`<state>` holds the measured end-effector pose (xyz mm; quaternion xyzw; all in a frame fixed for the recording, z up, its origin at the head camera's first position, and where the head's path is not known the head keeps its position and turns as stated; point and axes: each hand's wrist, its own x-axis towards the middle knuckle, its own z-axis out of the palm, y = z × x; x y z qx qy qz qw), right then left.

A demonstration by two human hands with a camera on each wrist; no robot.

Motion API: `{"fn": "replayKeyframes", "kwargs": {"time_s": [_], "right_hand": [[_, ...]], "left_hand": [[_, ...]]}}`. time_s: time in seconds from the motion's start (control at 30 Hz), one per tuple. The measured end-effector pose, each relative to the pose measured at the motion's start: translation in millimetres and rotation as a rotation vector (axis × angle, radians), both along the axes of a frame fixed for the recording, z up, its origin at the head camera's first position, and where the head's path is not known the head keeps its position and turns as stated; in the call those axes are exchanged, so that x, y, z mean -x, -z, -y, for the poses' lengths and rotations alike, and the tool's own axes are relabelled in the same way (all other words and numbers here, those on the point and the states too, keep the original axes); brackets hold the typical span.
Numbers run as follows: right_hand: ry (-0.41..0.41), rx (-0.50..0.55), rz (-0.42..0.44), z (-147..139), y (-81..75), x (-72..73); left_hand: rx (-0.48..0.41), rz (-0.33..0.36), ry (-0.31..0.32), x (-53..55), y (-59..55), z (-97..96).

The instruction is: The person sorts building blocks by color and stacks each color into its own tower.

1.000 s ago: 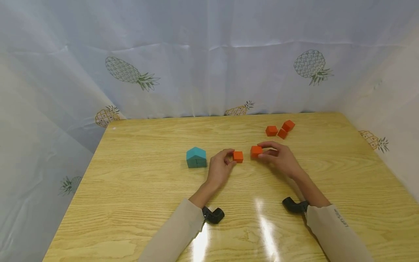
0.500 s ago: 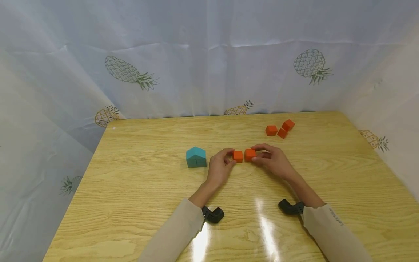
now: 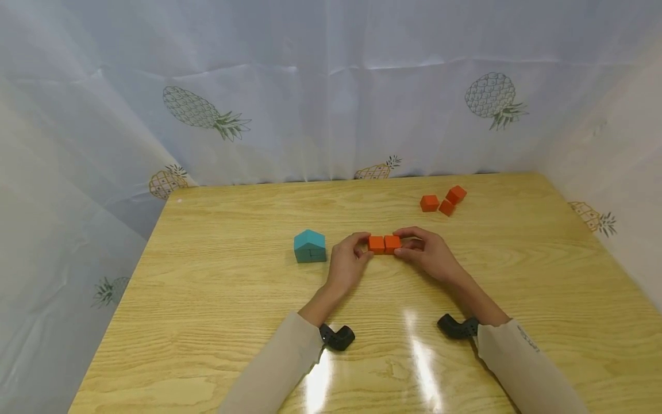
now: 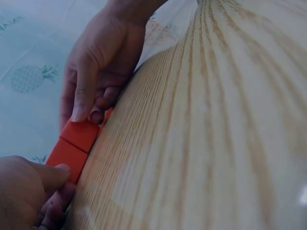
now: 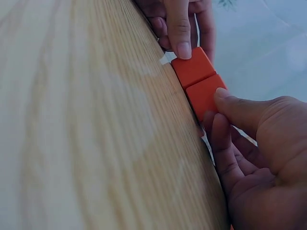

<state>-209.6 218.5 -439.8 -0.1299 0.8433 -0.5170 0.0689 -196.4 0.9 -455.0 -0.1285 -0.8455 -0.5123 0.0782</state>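
Note:
Two orange cubes sit side by side on the wooden table, their facing sides touching or nearly so. My left hand (image 3: 347, 264) pinches the left orange cube (image 3: 376, 245) between thumb and fingers. From the other side my right hand (image 3: 430, 253) pinches the right orange cube (image 3: 392, 245). In the right wrist view a thin seam parts the right cube (image 5: 203, 97) from the left cube (image 5: 194, 66). To the left of the left hand stands a teal house-shaped group of blocks (image 3: 310, 247) with a peaked top.
Several orange blocks lie apart: one block (image 3: 429, 203) and a tight pair (image 3: 456, 195) near the back right. The wooden table (image 3: 217, 287) ends at a pale curtain (image 3: 310, 126) with pineapple prints. A black wrist device (image 3: 337, 338) shows at the left sleeve, another (image 3: 457, 326) at the right.
My right hand has moved left with its orange cube, bringing it up against the cube in my left hand. The left hand has stayed in place.

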Motion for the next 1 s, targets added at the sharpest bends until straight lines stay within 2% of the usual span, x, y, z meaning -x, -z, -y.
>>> {"fn": "replayKeyframes", "kwargs": {"time_s": [0.23, 1.0], "right_hand": [[0.001, -0.002, 0.004, 1.2, 0.6, 0.5], [-0.012, -0.006, -0.023, 2.2, 0.4, -0.5]], "left_hand": [[-0.002, 0.022, 0.004, 0.4, -0.4, 0.5], [0.019, 0.012, 0.004, 0.5, -0.8, 0.7]]}}
